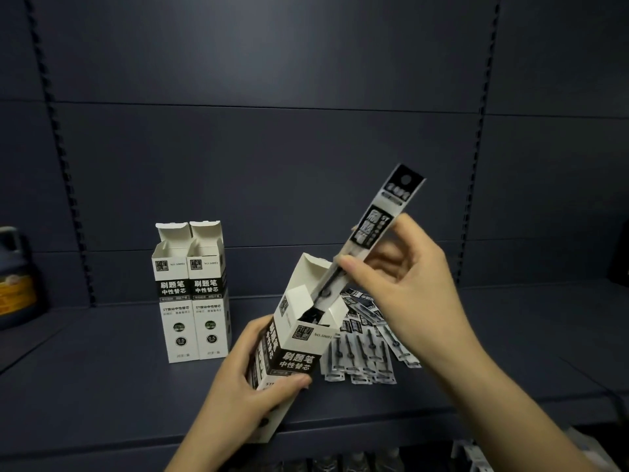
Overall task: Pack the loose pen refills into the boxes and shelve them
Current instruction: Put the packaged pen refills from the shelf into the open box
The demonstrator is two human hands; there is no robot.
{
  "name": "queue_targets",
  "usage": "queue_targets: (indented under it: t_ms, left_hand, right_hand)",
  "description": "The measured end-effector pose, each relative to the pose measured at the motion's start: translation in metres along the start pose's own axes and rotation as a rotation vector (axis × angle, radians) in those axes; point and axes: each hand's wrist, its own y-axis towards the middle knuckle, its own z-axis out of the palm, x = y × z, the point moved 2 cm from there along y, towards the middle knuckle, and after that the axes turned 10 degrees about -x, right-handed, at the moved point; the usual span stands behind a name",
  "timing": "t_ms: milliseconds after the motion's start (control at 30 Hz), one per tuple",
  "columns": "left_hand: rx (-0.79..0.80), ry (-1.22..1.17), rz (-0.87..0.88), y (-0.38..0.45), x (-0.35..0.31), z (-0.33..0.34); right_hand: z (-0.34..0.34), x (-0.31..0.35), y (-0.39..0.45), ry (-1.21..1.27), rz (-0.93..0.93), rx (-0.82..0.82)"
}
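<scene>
The left hand (250, 379) grips an open refill box (299, 338); the right hand (405, 267) pinches a packaged refill (371, 229) half inside. A pile of loose refills (367, 349) and two open boxes (192, 291) at the shelf (102, 386) back remain.

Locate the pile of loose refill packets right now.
In the head view, the loose refill packets lie on the shelf right of centre, just behind the tilted box the left hand holds.

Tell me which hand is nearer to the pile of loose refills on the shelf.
Right. The right hand hangs just above the pile of loose refills; the left hand sits left of it, beyond the box it grips.
</scene>
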Motion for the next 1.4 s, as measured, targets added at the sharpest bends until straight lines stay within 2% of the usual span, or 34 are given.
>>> queue_targets:
  t_ms: [133, 400, 733, 1000, 1100, 1233, 1400]
  left_hand:
    - [0.001, -0.006, 0.004, 0.0, -0.001, 0.001]
    - [-0.022, -0.033, 0.001, 0.001, 0.002, 0.001]
    - [-0.013, -0.019, 0.002, 0.002, 0.002, 0.001]
    - [-0.007, -0.026, 0.004, 0.0, 0.0, 0.001]
    - [-0.012, -0.039, 0.003, 0.0, 0.0, 0.001]
    - [-0.023, -0.046, 0.009, 0.001, 0.002, -0.001]
    - [-0.041, -0.057, 0.01, 0.003, 0.006, -0.001]
  right_hand:
    - [0.006, -0.006, -0.002, -0.128, -0.001, 0.116]
    - [0.009, -0.018, -0.003, -0.198, 0.025, 0.189]
    - [0.009, -0.017, -0.001, -0.335, -0.095, 0.178]
    - [0.013, -0.021, -0.003, -0.383, -0.105, 0.225]
    - [0.015, -0.026, -0.002, -0.451, -0.112, 0.303]
    - [0.015, -0.028, -0.002, -0.472, -0.028, 0.51]
    - [0.017, -0.026, -0.002, -0.462, -0.021, 0.596]
